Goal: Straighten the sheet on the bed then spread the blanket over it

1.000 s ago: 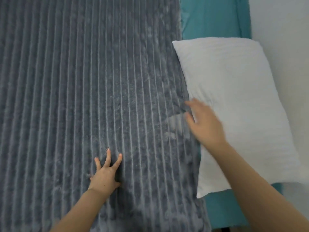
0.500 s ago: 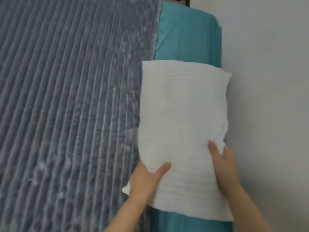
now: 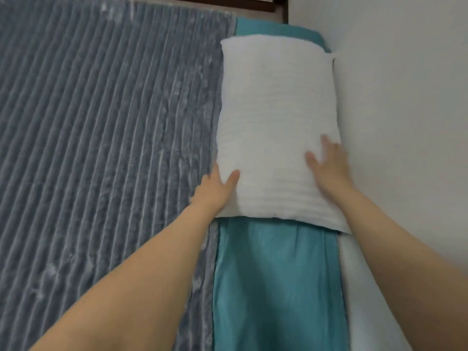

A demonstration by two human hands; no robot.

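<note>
A grey ribbed blanket (image 3: pixel 101 148) lies spread flat over most of the bed. A strip of teal sheet (image 3: pixel 276 282) shows along the bed's right side. On that strip lies a white pillow (image 3: pixel 273 110). My left hand (image 3: pixel 215 188) grips the pillow's near left corner, thumb on top and fingers tucked under its edge. My right hand (image 3: pixel 329 165) rests flat on the pillow's near right part, fingers spread, beside the wall.
A white wall (image 3: pixel 405 122) runs close along the bed's right side. A dark wooden headboard edge (image 3: pixel 253 3) shows at the top. A pale mattress edge (image 3: pixel 364 300) lies between sheet and wall.
My hands left the blanket and took the pillow. The pillow has moved farther up the teal strip, and my right hand has shifted from gripping its edge to lying flat on top.
</note>
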